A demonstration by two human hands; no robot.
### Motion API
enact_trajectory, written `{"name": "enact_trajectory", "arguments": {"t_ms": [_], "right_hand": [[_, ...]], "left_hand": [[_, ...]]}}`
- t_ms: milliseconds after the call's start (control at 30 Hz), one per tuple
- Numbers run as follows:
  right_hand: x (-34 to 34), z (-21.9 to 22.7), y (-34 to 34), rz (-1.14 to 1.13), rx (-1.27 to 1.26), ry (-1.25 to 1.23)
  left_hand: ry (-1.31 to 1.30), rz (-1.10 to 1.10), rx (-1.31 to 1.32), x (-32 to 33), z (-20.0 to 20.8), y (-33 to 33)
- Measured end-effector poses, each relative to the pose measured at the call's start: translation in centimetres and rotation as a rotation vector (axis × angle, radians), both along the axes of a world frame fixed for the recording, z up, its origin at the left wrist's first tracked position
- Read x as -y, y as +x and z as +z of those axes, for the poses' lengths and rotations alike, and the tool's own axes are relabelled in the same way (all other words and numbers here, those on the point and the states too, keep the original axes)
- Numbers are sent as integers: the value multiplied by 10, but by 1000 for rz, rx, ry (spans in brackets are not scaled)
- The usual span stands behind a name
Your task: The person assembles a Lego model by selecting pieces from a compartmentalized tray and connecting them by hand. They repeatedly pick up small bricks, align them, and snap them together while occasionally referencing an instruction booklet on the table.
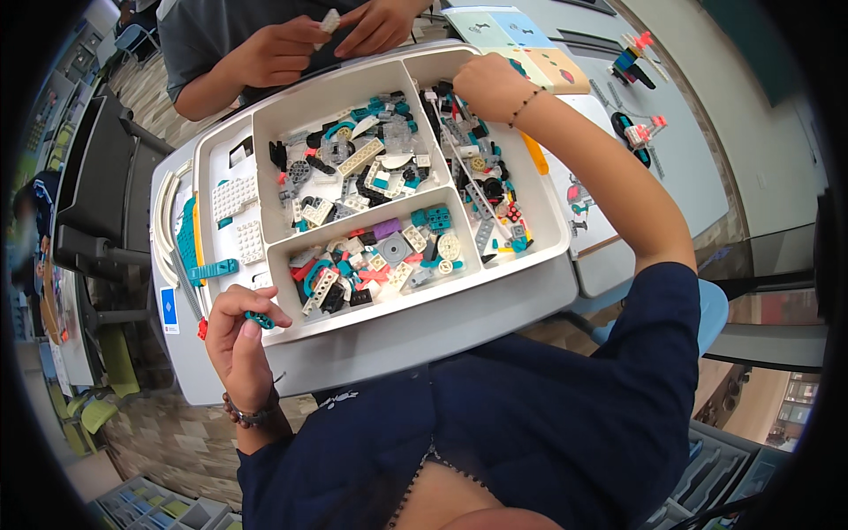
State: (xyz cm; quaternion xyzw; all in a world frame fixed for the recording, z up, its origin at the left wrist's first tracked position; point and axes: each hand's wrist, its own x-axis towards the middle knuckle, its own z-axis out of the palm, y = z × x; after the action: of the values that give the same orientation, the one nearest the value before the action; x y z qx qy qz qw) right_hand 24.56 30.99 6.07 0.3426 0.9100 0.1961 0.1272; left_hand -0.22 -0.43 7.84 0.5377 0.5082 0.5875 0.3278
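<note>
My left hand [240, 340] is closed, pinching a small teal building brick piece [258, 320] between thumb and fingers beside the near left corner of the white sorting tray [397, 307]. Across the tray, my right hand [495, 87] reaches over the far end of its right compartment, fingers curled down. Its fingertips, and anything in them, are hidden. The tray's compartments hold loose bricks: grey, white, black and teal parts in the large one, and mixed colours with a purple brick [387, 229] in the near one. Grey beams [484, 233] and small connectors lie in the right compartment.
Opposite me a person's hands [287, 53] hold a white piece. White plates [234, 198] and a teal beam [215, 268] lie on the tray's left side. An open picture booklet [512, 40] and small brick models [629, 62] stand on the table to the right.
</note>
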Motion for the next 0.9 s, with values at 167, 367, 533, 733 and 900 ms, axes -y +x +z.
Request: {"name": "enact_trajectory", "arguments": {"t_ms": [167, 367, 533, 733, 900], "right_hand": [[7, -2, -3, -8, 4, 28], [16, 9, 3, -76, -195, -55], [70, 44, 11, 181, -1097, -316], [169, 74, -4, 292, -1580, -708], [184, 60, -19, 276, -1700, -848]], "left_hand": [[5, 111, 58, 5, -5, -6], [-8, 52, 22, 4, 2, -17], [74, 44, -97, -13, 14, -16], [-76, -121, 116, -38, 41, 23], [-121, -433, 362, -52, 50, 48]]}}
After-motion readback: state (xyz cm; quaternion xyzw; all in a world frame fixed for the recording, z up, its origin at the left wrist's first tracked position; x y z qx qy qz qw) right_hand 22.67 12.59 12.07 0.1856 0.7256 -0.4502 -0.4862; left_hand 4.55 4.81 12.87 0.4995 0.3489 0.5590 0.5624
